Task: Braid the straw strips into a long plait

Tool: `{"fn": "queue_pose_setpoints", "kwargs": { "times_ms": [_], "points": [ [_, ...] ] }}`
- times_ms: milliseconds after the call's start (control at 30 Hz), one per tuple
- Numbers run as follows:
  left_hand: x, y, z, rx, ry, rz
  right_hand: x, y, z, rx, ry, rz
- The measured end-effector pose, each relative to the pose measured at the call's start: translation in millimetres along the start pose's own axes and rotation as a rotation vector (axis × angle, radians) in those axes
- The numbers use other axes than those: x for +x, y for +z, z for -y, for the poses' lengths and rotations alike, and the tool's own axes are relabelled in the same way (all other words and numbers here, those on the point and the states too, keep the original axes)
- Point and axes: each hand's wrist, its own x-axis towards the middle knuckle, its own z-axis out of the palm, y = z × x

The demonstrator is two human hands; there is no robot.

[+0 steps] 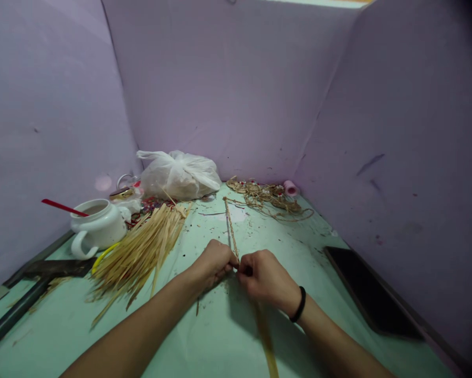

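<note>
A thin braided straw cord [230, 226] runs from the far middle of the table toward me, and its near end is pinched between both hands. My left hand [216, 262] is closed on the cord, thumb and forefinger together. Right beside it, my right hand [263, 275], with a black band at the wrist, is closed at the same spot. From under the right hand a flat tan straw strip [265, 336] trails down to the near edge of the view. The fingertips partly hide the join between strip and cord.
Left of my arms lies a bundle of straw strips [141, 247]. Behind it are a white pot [102, 228] with a red stick, a dark-handled tool [27, 299] and a tied plastic bag [178, 176]. Tangled cord [271, 197] and a pink spool [290, 188] sit far right; a black tablet [369, 289] lies nearer.
</note>
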Motion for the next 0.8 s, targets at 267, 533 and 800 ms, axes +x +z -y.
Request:
{"fn": "queue_pose_setpoints", "kwargs": {
  "times_ms": [267,533,800],
  "points": [
    [5.9,-7.7,4.4,0.001,0.191,0.079,5.9,-4.2,-8.8,0.213,-0.012,0.094],
    [9.1,-19.1,3.9,-0.002,0.232,0.223,16.2,-6.8,-9.2,1.112,0.519,0.259],
    [12.7,-21.3,6.6,0.151,0.253,0.202,17.5,6.2,-11.4,0.823,0.421,0.174]
  ]
}}
